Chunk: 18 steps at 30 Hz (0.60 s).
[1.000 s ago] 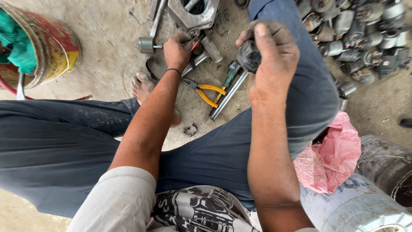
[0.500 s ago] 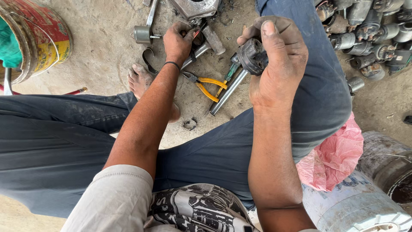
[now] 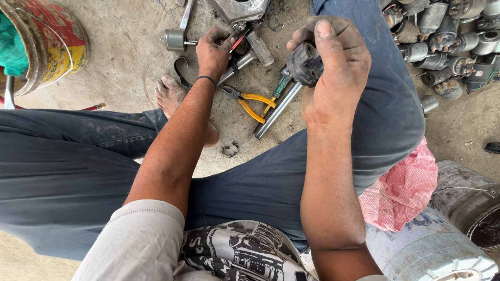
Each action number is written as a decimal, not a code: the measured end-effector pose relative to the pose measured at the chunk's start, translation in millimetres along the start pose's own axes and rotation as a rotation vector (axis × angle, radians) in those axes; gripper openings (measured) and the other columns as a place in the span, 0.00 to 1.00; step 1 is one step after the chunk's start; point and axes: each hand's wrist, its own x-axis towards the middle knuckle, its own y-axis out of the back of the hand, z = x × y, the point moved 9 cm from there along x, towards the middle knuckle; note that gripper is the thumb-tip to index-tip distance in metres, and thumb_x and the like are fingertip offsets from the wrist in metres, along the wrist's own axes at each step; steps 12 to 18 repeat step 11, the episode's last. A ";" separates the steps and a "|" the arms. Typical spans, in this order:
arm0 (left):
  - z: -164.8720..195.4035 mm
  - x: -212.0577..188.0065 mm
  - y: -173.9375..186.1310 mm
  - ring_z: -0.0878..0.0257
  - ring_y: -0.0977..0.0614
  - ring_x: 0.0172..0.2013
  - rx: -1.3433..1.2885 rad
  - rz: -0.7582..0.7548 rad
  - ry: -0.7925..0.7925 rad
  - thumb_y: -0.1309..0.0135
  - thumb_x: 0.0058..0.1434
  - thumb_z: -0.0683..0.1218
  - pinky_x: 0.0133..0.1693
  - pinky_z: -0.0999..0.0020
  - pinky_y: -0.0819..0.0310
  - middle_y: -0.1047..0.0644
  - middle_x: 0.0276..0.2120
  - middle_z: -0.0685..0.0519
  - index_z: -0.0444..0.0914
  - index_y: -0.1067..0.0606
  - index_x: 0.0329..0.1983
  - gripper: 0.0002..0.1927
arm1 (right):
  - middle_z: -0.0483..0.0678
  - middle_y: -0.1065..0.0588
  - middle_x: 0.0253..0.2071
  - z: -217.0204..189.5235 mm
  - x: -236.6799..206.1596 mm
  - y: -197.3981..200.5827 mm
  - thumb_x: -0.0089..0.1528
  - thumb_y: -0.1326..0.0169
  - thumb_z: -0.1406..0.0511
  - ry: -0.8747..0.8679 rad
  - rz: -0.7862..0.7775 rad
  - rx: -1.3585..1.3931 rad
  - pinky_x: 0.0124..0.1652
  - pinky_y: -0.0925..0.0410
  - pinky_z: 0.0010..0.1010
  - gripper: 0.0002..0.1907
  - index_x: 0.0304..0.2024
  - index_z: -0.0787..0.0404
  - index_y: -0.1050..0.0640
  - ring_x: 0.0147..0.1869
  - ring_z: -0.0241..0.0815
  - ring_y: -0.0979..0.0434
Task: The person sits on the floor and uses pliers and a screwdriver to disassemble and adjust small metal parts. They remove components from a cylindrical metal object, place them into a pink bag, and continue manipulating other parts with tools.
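Note:
My right hand is raised over my right knee and grips a small dark round metal part between thumb and fingers. My left hand reaches down to the ground and closes on a tool with a red handle among the tools lying there. Beside that hand lie a hammer, a metal socket tool and a grey metal housing. Yellow-handled pliers and a steel pipe rest on the ground between my two hands.
A red and yellow bucket stands at the far left. Several grey cylindrical motor parts are heaped at the upper right. A pink plastic bag and a metal drum sit by my right leg. My bare foot rests near the tools.
My right hand has lifted the dark part higher and closer to the camera. My left hand stays low at the tools and has shifted slightly along them.

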 end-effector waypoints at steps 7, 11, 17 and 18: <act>3.0 -7.1 -1.3 0.69 0.18 0.28 -0.106 -0.121 -0.029 0.37 0.61 0.44 0.29 0.70 0.17 0.17 0.32 0.56 0.39 0.21 0.33 0.05 | 0.54 0.20 0.38 5.0 2.1 8.6 0.72 0.44 0.69 -0.009 0.018 0.001 0.42 0.25 0.31 0.06 0.45 0.67 0.20 0.38 0.42 0.19; 5.8 -16.9 -14.0 0.66 0.15 0.30 -0.458 -0.333 0.018 0.39 0.65 0.44 0.32 0.69 0.17 0.15 0.35 0.51 0.39 0.19 0.39 0.04 | 0.53 0.20 0.35 20.4 10.5 14.2 0.68 0.42 0.69 -0.061 0.103 -0.024 0.38 0.24 0.32 0.04 0.41 0.66 0.20 0.38 0.41 0.18; 5.8 -16.9 -14.0 0.66 0.15 0.30 -0.458 -0.333 0.018 0.39 0.65 0.44 0.32 0.69 0.17 0.15 0.35 0.51 0.39 0.19 0.39 0.04 | 0.53 0.20 0.35 20.4 10.5 14.2 0.68 0.42 0.69 -0.061 0.103 -0.024 0.38 0.24 0.32 0.04 0.41 0.66 0.20 0.38 0.41 0.18; 5.8 -16.9 -14.0 0.66 0.15 0.30 -0.458 -0.333 0.018 0.39 0.65 0.44 0.32 0.69 0.17 0.15 0.35 0.51 0.39 0.19 0.39 0.04 | 0.53 0.20 0.35 20.4 10.5 14.2 0.68 0.42 0.69 -0.061 0.103 -0.024 0.38 0.24 0.32 0.04 0.41 0.66 0.20 0.38 0.41 0.18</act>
